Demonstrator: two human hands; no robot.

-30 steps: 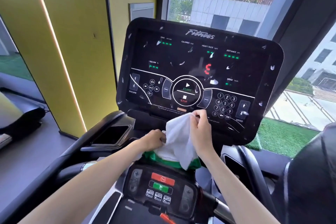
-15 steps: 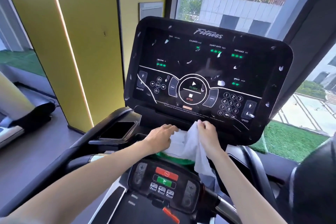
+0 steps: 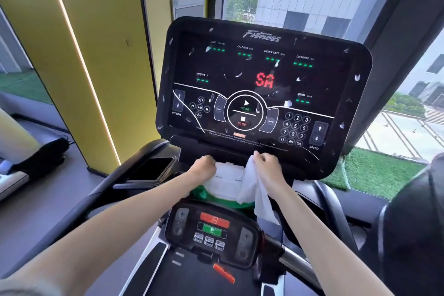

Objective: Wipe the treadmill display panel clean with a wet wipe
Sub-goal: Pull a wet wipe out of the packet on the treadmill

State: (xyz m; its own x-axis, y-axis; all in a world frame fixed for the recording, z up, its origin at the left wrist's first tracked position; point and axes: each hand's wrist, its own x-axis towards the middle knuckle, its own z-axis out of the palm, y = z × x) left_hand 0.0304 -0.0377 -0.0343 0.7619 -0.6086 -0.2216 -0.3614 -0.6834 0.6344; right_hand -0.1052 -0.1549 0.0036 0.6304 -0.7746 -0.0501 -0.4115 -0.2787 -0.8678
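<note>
Display panel: straight above and beyond the grip, tilted back, long axis left to right, white specks all over it.
Wet wipe: top corner pinched in the right hand; the rest hangs limp below the grip.
Nearer hand: the right, just under the panel's lower edge.
Left hand: just left of the grip, fingers curled on the wipe pack; whether it clasps the pack cannot be told.
In the way: nothing I can see between grip and panel; the lower console sits below the grip.
</note>
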